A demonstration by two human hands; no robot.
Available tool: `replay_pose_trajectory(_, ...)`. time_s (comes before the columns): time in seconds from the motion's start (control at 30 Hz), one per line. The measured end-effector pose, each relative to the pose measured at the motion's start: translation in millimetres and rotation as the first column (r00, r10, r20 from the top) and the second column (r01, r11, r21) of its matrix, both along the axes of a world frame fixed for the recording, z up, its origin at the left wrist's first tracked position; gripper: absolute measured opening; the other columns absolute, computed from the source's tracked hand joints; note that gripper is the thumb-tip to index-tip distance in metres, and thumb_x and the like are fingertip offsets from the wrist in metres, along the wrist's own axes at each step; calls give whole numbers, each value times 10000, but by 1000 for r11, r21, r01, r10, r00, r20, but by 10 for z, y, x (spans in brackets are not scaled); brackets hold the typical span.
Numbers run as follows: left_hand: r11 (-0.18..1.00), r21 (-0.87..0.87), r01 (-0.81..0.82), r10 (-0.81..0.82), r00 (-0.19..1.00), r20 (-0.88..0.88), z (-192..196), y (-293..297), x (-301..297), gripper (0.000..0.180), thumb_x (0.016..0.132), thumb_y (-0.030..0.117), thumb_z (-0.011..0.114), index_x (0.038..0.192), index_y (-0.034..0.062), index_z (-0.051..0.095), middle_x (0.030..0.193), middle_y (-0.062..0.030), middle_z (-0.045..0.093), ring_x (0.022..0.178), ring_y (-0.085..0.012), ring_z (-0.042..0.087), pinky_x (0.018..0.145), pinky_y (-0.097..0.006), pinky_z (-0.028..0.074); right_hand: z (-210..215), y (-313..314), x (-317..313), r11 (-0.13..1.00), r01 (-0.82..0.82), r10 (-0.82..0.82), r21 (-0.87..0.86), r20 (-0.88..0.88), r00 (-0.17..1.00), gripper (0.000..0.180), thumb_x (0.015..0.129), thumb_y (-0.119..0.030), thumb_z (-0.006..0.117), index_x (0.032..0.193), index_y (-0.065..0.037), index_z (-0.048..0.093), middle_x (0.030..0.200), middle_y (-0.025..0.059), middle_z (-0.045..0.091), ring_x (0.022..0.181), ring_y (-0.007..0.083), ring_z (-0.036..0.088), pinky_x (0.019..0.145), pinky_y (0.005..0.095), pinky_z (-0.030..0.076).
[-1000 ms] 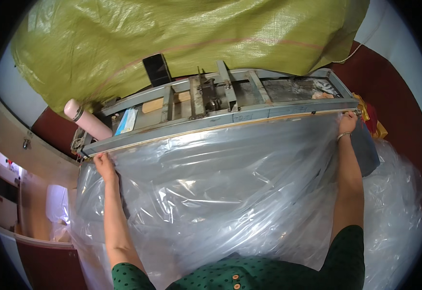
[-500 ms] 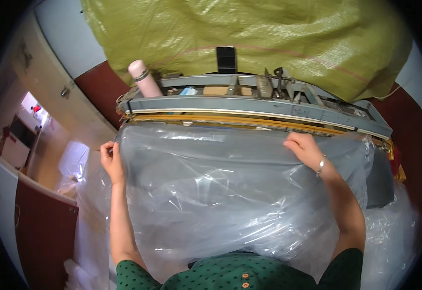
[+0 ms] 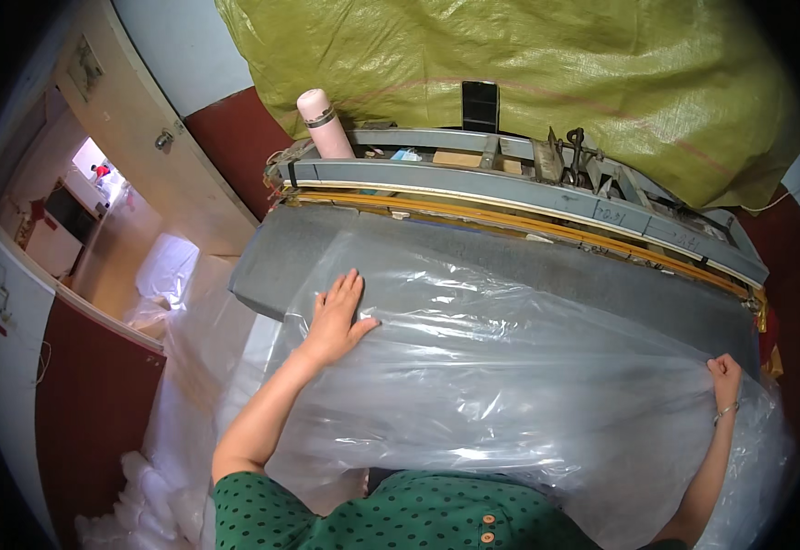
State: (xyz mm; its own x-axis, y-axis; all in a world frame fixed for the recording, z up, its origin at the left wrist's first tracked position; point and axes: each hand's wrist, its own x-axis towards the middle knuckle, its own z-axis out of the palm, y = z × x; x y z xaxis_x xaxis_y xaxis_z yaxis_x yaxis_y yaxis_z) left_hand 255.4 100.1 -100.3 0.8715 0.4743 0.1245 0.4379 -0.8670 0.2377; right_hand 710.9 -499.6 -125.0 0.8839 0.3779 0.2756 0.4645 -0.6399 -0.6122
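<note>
A big olive woven sack fills the top of the view, and below it runs a long grey metal machine frame with a yellow strip along its front edge. In front of the frame lies a grey padded tabletop. Over this spreads a wide sheet of clear plastic film, which reaches from the pad down to the person's body and hangs off on the right side.

The left hand lies flat on the film near its upper left corner, fingers spread and palm pressing down. The right hand is at the far right edge, its grip closed in a pinch on the film's border.

To do this smoothing well, I think the flat hand should hold the film steady while the other hand pulls gently sideways, so that wrinkles go out without tearing the thin plastic.

A pink bottle stands at the left end of the frame, a dark phone leans behind it, and scissors stick up near the middle.
</note>
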Motion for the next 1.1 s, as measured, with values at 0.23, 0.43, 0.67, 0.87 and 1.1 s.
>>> replay_pose_trajectory(0.23, 998, 64, -2, -6, 991, 132, -41, 556, 352, 531, 823, 347, 572, 1223, 23, 442, 1220, -184, 483, 1163, -328, 422, 921, -468, 354, -44, -88, -11, 999, 18, -16, 39, -35, 999, 200, 745, -54, 636, 618, -43, 481, 555, -87, 337, 525, 19, 279, 458, 210, 226)
replay_pose_trajectory(0.43, 921, -76, -381, 386, 872, 302, -75, 1228, 826, 236, 793, 254, 603, 920, 56, 610, 878, -155, 633, 864, -330, 589, 746, -423, 458, -27, -15, 43, 994, 11, -4, 111, -59, 998, 201, 777, -92, 634, 638, -48, 495, 571, -87, 359, 523, 14, 289, 460, 200, 238)
replay_pose_trajectory(0.67, 926, -114, -360, 363, 768, 527, -238, 1536, 1040, 151, 813, 191, 552, 828, 41, 554, 830, -147, 597, 804, -321, 572, 691, -401, 450, 85, 222, 201, 962, 130, -112, 242, -85, 990, 182, 835, -149, 599, 706, -55, 512, 594, -69, 399, 557, 20, 334, 489, 193, 282)
replay_pose_trajectory(0.87, 853, -340, -396, 497, 416, 762, -501, 1753, 1263, 161, 858, 160, 478, 786, 17, 498, 707, -101, 537, 669, -193, 502, 658, -331, 426, -276, 1011, 855, 871, 169, -301, 461, 229, 926, 162, 855, -190, 580, 809, -37, 553, 648, -32, 478, 596, 48, 403, 539, 211, 355)
replay_pose_trajectory(1.1, 817, -525, -237, 576, 362, 733, -594, 2265, 1269, 190, 857, 149, 526, 722, 32, 461, 632, -22, 474, 586, -125, 416, 572, -283, 398, -260, 1566, 1046, 761, 178, -296, 624, 90, 951, 174, 843, -157, 610, 778, -23, 520, 651, -43, 473, 593, 46, 397, 550, 208, 362)
